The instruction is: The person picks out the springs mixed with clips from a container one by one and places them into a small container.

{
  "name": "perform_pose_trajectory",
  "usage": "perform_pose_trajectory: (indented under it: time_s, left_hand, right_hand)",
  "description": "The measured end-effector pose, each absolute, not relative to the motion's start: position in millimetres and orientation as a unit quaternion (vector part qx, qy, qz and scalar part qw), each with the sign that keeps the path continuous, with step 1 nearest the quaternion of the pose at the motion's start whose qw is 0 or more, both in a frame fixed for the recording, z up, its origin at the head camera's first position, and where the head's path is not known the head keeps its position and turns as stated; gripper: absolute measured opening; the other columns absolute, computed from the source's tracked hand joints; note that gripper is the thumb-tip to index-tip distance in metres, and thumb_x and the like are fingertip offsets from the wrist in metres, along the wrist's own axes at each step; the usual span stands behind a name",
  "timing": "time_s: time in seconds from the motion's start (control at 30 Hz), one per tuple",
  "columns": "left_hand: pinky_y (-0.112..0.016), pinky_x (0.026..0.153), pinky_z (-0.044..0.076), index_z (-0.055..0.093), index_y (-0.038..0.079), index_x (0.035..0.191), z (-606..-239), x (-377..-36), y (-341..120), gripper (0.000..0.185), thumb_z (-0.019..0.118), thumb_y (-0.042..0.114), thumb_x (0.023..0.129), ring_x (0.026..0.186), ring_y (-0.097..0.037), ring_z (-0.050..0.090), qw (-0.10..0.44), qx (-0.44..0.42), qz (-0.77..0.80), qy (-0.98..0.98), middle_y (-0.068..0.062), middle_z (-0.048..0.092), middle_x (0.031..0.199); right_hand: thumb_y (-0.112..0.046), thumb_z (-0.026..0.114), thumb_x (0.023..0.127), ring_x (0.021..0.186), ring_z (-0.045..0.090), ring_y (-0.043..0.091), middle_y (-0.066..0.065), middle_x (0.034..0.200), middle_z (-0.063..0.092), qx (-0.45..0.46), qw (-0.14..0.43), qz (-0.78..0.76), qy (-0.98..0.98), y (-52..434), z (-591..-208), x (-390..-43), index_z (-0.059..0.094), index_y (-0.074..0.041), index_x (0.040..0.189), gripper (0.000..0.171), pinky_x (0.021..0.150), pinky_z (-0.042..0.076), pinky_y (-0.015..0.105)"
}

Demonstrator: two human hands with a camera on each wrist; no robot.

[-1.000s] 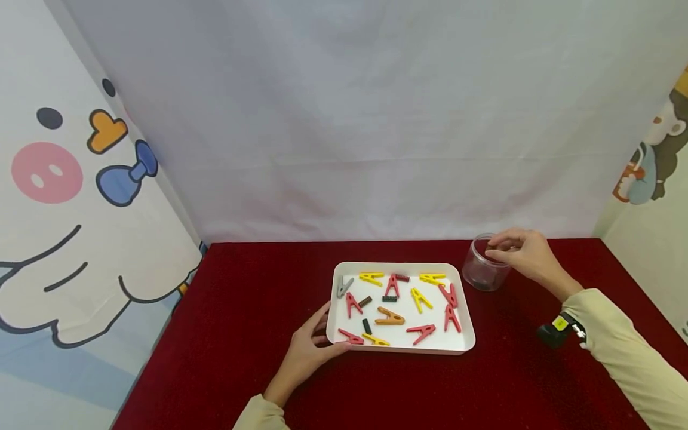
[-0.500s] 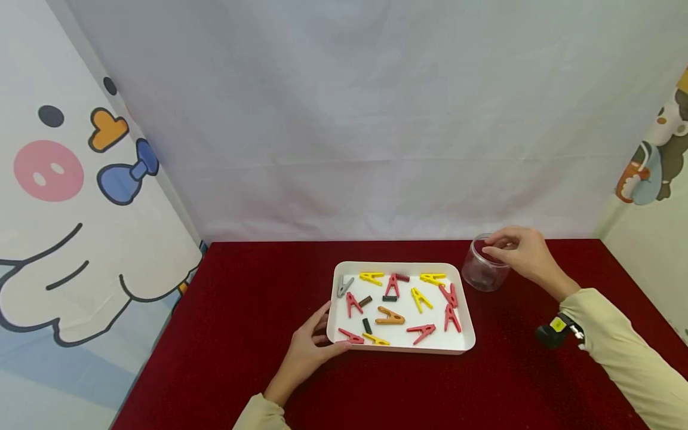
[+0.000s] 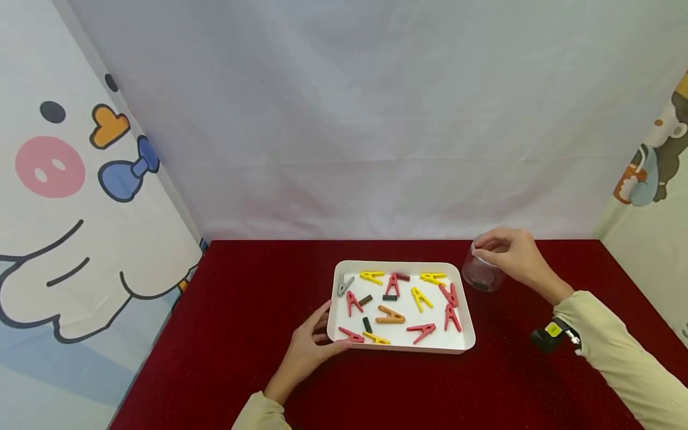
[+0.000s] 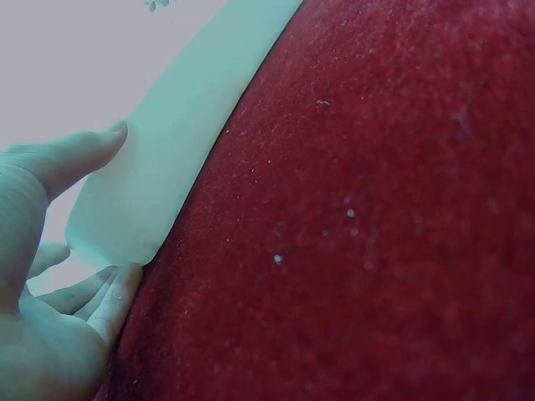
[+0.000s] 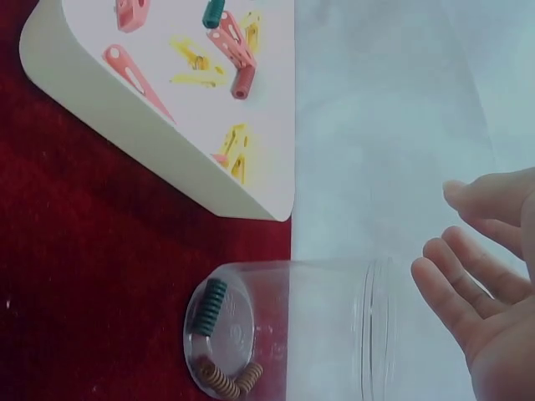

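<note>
1. I see the red table (image 3: 242, 334) spanning the whole width, with a white backdrop behind it.
2. The white tray (image 3: 400, 348) lies near the table's middle, its long axis running left to right. Red, yellow, orange and grey clothespins (image 3: 390, 315) are scattered in it, along with small springs.
3. The clear jar (image 3: 482, 276) stands upright just off the tray's far right corner, mouth up. The right wrist view shows a green spring (image 5: 214, 303) and a coppery spring (image 5: 226, 380) at its bottom.
4. My right hand (image 3: 513, 254) sits over the jar's mouth, fingers loosely bent at the rim. The wrist view shows those fingers (image 5: 447, 292) nearly straight and just beyond the rim, so I cannot tell whether they touch it.
5. My left hand (image 3: 309, 346) clasps the tray's near left corner, thumb (image 4: 75, 154) on the outer wall and fingers curled under the edge.
6. Nothing stands between jar and tray.
</note>
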State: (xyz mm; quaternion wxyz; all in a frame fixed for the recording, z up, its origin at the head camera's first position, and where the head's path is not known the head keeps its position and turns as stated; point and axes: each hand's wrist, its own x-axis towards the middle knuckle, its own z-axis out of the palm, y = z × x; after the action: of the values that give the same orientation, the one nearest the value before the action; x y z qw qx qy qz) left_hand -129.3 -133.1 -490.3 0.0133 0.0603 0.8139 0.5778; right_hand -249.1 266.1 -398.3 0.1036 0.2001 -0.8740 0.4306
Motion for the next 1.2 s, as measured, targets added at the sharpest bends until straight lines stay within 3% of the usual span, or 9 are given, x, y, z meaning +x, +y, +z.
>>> perform_pose_trajectory:
  time_s: [0.17, 0.4, 0.83, 1.2]
  left_hand:
    - [-0.037, 0.086, 0.049, 0.038, 0.016, 0.146, -507.6, -135.0, -136.8, 0.086, 0.083, 0.022, 0.073, 0.116, -0.024, 0.051, 0.009, 0.056, 0.567, 0.822, -0.011, 0.054, 0.128]
    - [-0.036, 0.086, 0.049, 0.038, 0.018, 0.145, -510.4, -133.6, -138.8, 0.087, 0.084, 0.027, 0.072, 0.116, -0.023, 0.051, 0.01, 0.058, 0.567, 0.821, -0.01, 0.054, 0.128]
    - [-0.045, 0.087, 0.049, 0.035, 0.004, 0.145, -478.0, -123.7, -133.3, 0.084, 0.081, 0.014, 0.075, 0.116, -0.033, 0.051, 0.012, 0.069, 0.574, 0.816, -0.021, 0.053, 0.128]
    - [-0.036, 0.086, 0.05, 0.039, 0.018, 0.145, -511.7, -136.4, -139.9, 0.086, 0.084, 0.028, 0.072, 0.116, -0.022, 0.052, 0.001, 0.065, 0.564, 0.823, -0.01, 0.055, 0.128]
  right_hand:
    - [-0.008, 0.074, 0.081, 0.07, 0.066, 0.021, 0.012, 0.083, 0.068, 0.209, 0.103, 0.423, -0.875, 260.2, -397.9, -245.7, 0.07, 0.0, 0.091, 0.014, 0.059, 0.052, 0.02]
    - [-0.008, 0.075, 0.08, 0.072, 0.064, 0.012, 0.009, 0.086, 0.069, 0.214, 0.105, 0.404, -0.883, 253.9, -400.4, -241.3, 0.07, -0.005, 0.092, 0.013, 0.062, 0.052, 0.02]
    - [-0.009, 0.074, 0.082, 0.077, 0.063, 0.013, 0.011, 0.091, 0.067, 0.247, 0.096, 0.4, -0.877, 241.3, -393.5, -235.0, 0.07, -0.007, 0.092, 0.012, 0.067, 0.052, 0.02]
    - [-0.006, 0.078, 0.077, 0.075, 0.062, 0.011, 0.007, 0.088, 0.067, 0.283, 0.104, 0.389, -0.87, 230.9, -390.6, -224.6, 0.07, -0.006, 0.092, 0.017, 0.066, 0.053, 0.022]
